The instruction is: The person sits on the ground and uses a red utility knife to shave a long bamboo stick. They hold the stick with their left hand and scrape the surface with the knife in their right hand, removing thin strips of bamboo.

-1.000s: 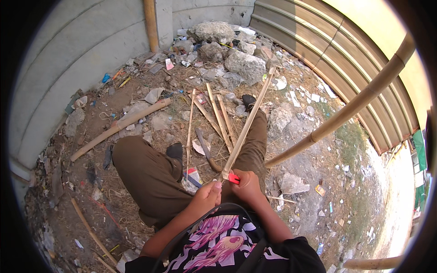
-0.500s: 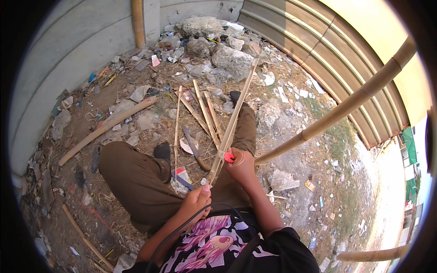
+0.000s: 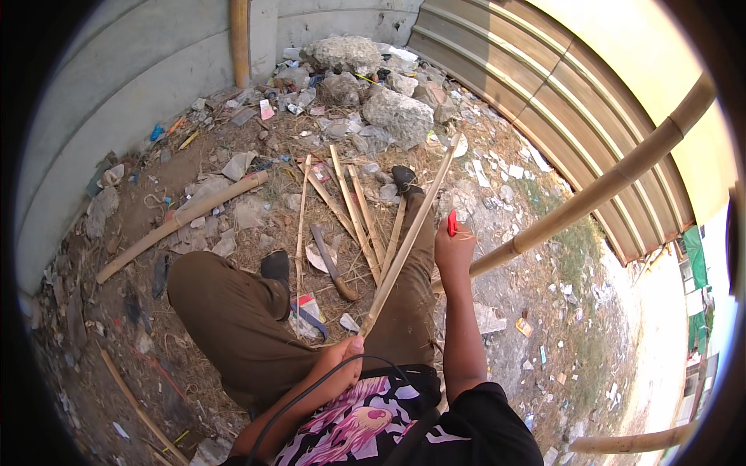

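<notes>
A wide fisheye camera, the left of a side-by-side pair on the person's head, is looking steeply down and forward over a long bamboo strip. The printed shirt is sitting nearest the lens, below the strip; farther off, rocks are standing beyond its far end, while a grey wall is curving to its left and a corrugated fence to its right.
</notes>
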### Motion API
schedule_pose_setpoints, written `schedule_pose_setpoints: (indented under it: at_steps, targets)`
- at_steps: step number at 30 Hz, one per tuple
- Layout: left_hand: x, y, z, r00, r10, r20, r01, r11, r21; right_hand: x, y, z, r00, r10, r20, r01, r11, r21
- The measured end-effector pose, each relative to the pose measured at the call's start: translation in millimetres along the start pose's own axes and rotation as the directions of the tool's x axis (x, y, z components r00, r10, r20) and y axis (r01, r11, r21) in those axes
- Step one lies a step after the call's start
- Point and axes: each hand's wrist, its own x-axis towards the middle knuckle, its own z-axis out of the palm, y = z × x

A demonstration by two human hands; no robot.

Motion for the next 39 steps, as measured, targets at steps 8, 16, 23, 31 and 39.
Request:
schedule_pose_setpoints:
  at_steps: [8,16,23,31,39]
  targets:
    - [1.5,6.5,-0.5,1.000,0.017,-0.012,-0.018,0.997,-0.077,-123.0,-34.6,-29.5,0.836,-0.200,0.512,0.306,0.943,-0.131]
    - [3.3,-0.5,-1.7,0.991,0.107,-0.079,-0.085,0.966,0.243,-150.6,-26.9,-27.4,0.820,-0.109,0.562,0.261,0.945,-0.197]
    - [3.5,5.4,2.9,0.980,0.176,-0.090,-0.109,0.862,0.495,-101.1,-1.8,-12.4,0.932,-0.021,0.361,0.139,0.943,-0.303]
    - [-5.8,4.7,5.4,0.970,0.244,0.010,-0.226,0.879,0.419,-0.2,56.7,-10.2,0.975,0.217,0.041,-0.211,0.972,-0.106]
    - [-0.3,2.7,-2.3,0.999,0.048,0.012,-0.049,0.994,0.094,-138.8,-13.9,-24.9,0.879,-0.138,0.457,0.060,0.982,0.181]
